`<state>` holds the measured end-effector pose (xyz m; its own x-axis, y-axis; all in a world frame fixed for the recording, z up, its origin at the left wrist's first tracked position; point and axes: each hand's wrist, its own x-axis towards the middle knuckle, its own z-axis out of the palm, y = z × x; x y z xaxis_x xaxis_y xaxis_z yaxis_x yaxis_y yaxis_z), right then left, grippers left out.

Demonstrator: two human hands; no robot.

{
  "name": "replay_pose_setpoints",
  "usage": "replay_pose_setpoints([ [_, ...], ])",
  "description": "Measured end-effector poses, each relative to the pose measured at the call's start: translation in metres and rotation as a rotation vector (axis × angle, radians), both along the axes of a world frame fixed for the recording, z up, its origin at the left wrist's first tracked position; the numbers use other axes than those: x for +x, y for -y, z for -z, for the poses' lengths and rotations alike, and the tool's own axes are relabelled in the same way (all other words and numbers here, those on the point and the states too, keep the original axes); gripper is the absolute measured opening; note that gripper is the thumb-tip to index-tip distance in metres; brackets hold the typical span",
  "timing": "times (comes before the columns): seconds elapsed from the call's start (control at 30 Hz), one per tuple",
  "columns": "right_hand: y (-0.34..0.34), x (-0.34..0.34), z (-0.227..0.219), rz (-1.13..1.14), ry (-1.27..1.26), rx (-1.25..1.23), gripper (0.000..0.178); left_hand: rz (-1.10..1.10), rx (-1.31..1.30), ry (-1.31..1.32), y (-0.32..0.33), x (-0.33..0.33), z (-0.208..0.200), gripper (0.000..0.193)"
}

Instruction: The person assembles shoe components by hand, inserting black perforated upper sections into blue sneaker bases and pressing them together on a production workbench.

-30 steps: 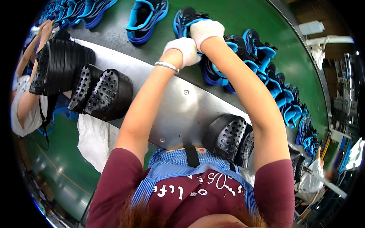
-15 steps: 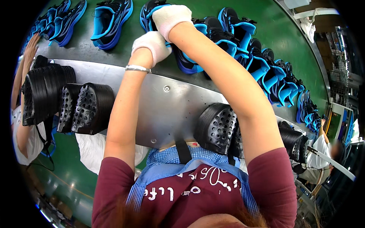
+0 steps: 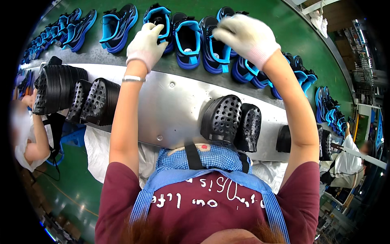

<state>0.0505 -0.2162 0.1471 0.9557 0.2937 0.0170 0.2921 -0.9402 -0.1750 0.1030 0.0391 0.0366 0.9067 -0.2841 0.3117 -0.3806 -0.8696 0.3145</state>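
Note:
My left hand [image 3: 145, 45], in a white knit glove, is at the heel of a black-and-blue sneaker [image 3: 164, 11]. Its fingers reach over the shoe's collar, and the thumb lies along the heel's outside. To the right my right hand [image 3: 247, 37], also gloved, is lifted over the row and smeared by motion; its fingertips point left, and I see nothing plainly held. Close by it stand a sneaker [image 3: 209, 36] with a bright blue lining and, left of that, another sneaker [image 3: 187, 40]. Their heels face me.
A metal shelf [image 3: 174, 105] runs between me and the green belt [image 3: 91, 55]. Black perforated sole-shaped pieces [image 3: 223, 118] stand stacked on it, with more stacks [image 3: 61, 89] at left. More sneakers [image 3: 118, 28] line the belt both ways. Other people [image 3: 345, 158] sit at both sides.
My hands have moved apart: the right has swung right, away from the shoe both hands were at. The left has shifted slightly left. My view has shifted a little.

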Motion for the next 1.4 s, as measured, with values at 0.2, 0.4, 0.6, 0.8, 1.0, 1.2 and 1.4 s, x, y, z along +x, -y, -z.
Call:
replay_pose_setpoints([
  [0.2,0.028,-0.027,0.053,0.072,-0.325,-0.265,0.075,0.287,-0.251,-0.135,0.029,-0.055,-0.007,0.036],
  [0.4,0.008,-0.013,0.074,0.220,-0.326,-0.238,0.066,0.226,-0.058,-0.269,0.053,-0.040,0.021,0.037],
  [0.6,0.050,-0.030,0.065,0.284,-0.300,-0.194,0.069,0.351,0.148,-0.282,0.101,-0.040,-0.005,0.031],
  [0.8,0.120,-0.063,0.059,0.401,-0.367,-0.252,0.073,0.435,0.133,-0.473,0.132,-0.056,0.004,0.040],
  [1.0,0.157,-0.093,0.082,0.441,-0.190,-0.172,0.065,0.479,0.300,-0.609,0.147,-0.040,0.009,0.042],
  [1.2,0.121,-0.174,0.064,0.185,0.211,0.205,0.032,0.448,0.297,-0.593,0.139,-0.036,0.011,0.043],
  [1.4,0.072,-0.268,0.033,0.222,-0.101,0.445,0.034,0.439,0.194,-0.419,0.121,-0.045,0.023,0.049],
])
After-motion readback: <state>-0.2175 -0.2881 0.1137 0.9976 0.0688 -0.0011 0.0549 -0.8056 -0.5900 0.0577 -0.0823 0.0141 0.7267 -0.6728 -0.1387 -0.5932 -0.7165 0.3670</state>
